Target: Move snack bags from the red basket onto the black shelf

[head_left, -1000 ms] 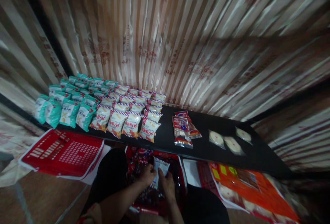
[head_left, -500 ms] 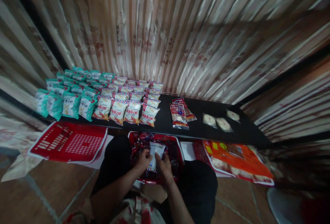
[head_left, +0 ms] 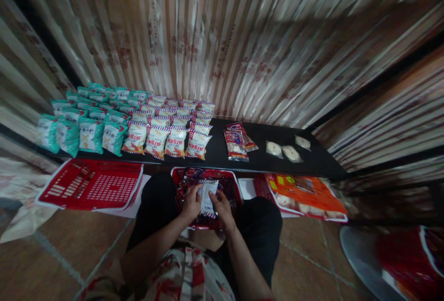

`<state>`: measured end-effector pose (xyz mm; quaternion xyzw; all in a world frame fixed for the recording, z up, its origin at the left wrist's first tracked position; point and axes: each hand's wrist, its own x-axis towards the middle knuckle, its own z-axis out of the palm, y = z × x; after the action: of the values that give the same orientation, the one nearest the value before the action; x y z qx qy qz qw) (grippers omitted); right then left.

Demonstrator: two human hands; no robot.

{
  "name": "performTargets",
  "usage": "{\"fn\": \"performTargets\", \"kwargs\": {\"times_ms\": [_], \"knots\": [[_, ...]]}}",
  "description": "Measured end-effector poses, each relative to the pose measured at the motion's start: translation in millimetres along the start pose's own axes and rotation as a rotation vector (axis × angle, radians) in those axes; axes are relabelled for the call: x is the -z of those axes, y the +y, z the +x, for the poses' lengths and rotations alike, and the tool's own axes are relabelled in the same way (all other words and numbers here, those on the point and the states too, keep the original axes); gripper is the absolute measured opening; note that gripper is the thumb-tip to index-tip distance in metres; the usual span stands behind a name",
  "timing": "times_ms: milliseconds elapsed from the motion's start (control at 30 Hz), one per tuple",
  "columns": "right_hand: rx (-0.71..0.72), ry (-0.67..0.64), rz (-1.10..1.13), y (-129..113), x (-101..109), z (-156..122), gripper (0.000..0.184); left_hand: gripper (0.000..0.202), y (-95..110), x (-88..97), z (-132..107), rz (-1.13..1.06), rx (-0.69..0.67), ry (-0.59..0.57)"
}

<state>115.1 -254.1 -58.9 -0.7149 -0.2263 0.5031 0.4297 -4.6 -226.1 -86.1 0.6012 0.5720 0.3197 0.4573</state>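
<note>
My left hand (head_left: 190, 203) and my right hand (head_left: 221, 206) both grip a small white snack packet (head_left: 207, 195) with blue print. They hold it over a red basket (head_left: 235, 185) full of red-wrapped snacks, which sits between my knees. Ahead lies a low black shelf (head_left: 256, 160). On it stand rows of teal packets (head_left: 86, 130) at the left and red-and-white striped packets (head_left: 173, 134) beside them. Further right lie a pair of red packets (head_left: 236, 141) and three clear-wrapped round cakes (head_left: 287, 149).
An upturned red basket (head_left: 93, 185) lies on the floor at the left. An orange tray of packaged goods (head_left: 305, 192) sits at the right under the shelf edge. A striped curtain (head_left: 225, 37) hangs behind the shelf. A grey round object and red items show at the far lower right.
The view has tilted downward, so the shelf sits higher in frame. My hands have kept hold of the white packet and drawn it slightly toward me over the red basket.
</note>
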Motion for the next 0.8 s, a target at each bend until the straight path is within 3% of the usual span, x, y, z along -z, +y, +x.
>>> {"fn": "performTargets", "kwargs": {"times_ms": [233, 433, 667, 800], "knots": [[0.078, 0.021, -0.061, -5.6, -1.7, -4.3, 0.067, 0.039, -2.9, -0.4, -2.2, 0.024, -0.036, 0.044], [0.13, 0.096, -0.277, -7.2, -3.8, -6.2, 0.058, 0.043, -2.6, 2.7, -4.9, -0.046, -0.057, 0.044], [0.167, 0.158, -0.556, -7.9, -3.8, -3.5, 0.05, 0.026, 10.0, 9.3, -7.4, -0.17, 0.022, -0.023], [0.132, 0.171, -0.632, -14.4, -5.6, -6.5, 0.047, 0.034, 11.4, 9.2, -11.1, -0.238, 0.007, -0.117]]}}
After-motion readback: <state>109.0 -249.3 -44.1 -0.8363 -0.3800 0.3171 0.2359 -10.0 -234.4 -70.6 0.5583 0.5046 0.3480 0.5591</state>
